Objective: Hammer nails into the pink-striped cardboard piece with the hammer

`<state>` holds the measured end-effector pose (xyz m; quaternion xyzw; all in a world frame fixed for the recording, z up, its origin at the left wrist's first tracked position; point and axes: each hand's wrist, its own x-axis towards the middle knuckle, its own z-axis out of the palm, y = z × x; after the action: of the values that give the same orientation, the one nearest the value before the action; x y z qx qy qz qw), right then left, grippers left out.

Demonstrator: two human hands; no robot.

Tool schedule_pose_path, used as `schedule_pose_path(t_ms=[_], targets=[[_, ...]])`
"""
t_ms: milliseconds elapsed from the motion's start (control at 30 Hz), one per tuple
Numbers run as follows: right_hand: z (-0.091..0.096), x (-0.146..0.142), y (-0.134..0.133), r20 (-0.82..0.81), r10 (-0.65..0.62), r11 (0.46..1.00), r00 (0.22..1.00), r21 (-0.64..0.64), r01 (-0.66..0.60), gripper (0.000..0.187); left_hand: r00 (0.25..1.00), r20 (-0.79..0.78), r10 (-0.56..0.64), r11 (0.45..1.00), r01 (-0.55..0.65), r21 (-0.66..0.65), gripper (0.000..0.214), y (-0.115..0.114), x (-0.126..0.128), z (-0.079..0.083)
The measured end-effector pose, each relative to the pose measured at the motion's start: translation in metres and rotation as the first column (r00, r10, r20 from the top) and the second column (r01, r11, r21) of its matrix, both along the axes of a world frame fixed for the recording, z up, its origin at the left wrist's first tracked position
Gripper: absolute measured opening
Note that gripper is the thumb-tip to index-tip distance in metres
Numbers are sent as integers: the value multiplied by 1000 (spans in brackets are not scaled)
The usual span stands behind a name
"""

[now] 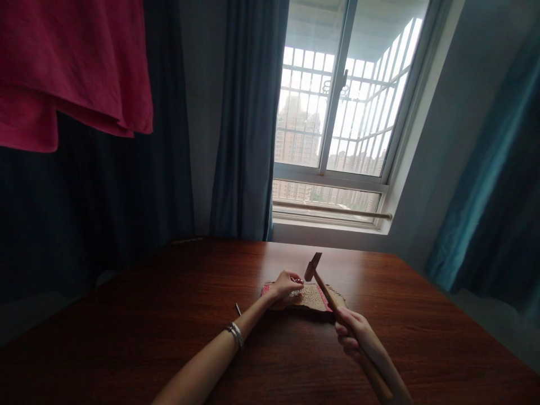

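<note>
My right hand (356,332) is wrapped round the wooden handle of a hammer (328,295), whose head is raised above the far right part of a board. Flat on the table lies that board (314,297), tan with many small dark dots, pink patches and ragged edges. My left hand (287,284) is over the board's left part, fingertips pinched together close to the hammer head but apart from it. Something small and reddish shows at those fingertips, too small to name. Beneath the left hand sits a whitish, shiny patch that I cannot make out.
The brown wooden table (202,315) spreads out on all sides. A thin, dark, pen-like rod (238,309) lies left of the board, partly behind my left forearm. A pink cloth (76,73) hangs at upper left. Behind the table are a blue curtain (248,124) and a barred window (333,112).
</note>
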<state>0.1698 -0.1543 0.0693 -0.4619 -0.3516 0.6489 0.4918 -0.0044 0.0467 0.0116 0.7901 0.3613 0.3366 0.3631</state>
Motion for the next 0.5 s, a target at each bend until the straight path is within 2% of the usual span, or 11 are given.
schedule_pose_path(t_ms=[500], targets=[[3, -2, -2, -8, 20, 1000, 1000, 2, -20, 43, 999, 10, -34, 998, 35, -55, 26, -4, -3, 6]])
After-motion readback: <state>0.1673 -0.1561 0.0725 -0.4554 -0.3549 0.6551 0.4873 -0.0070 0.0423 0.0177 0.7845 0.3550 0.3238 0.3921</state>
